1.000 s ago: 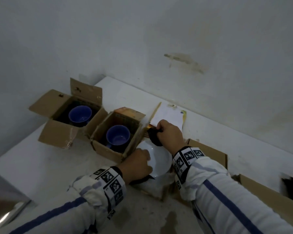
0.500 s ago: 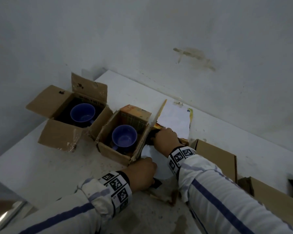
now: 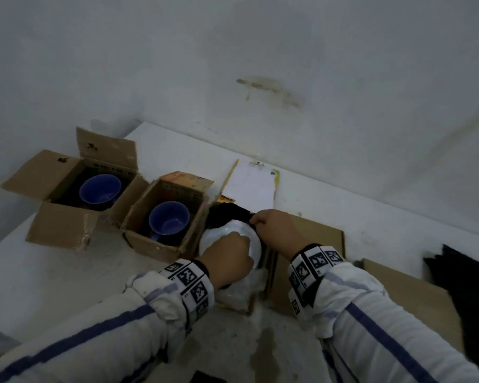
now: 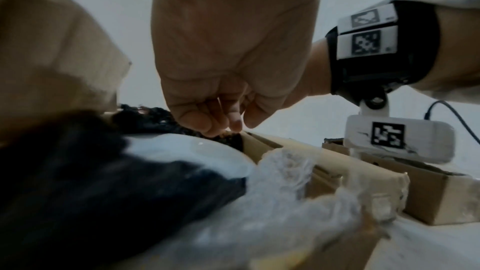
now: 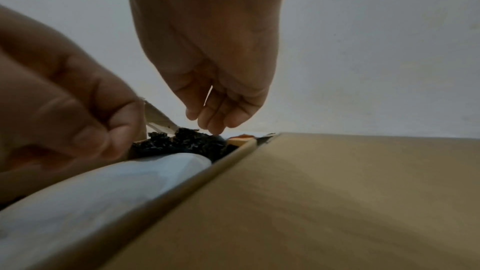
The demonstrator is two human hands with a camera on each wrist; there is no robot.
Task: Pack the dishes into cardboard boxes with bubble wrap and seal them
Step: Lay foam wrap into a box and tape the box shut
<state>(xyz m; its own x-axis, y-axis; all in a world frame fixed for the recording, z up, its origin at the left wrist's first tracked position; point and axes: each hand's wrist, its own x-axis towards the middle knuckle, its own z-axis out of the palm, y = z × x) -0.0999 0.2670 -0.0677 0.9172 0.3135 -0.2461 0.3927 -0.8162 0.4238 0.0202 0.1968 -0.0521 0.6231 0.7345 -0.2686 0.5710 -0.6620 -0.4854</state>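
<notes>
Altogether two blue cups (image 3: 100, 188) (image 3: 168, 221), one white plate (image 3: 230, 240).

A white table (image 3: 343, 217) carries three open cardboard boxes in a row, the middle box (image 3: 161, 233) flanked by a left box (image 3: 64, 211) and a right box (image 3: 260, 275).

Head camera looks steeply down from above; both wrist cameras sit low and close, sharing the white plate (image 3: 231, 235).
</notes>
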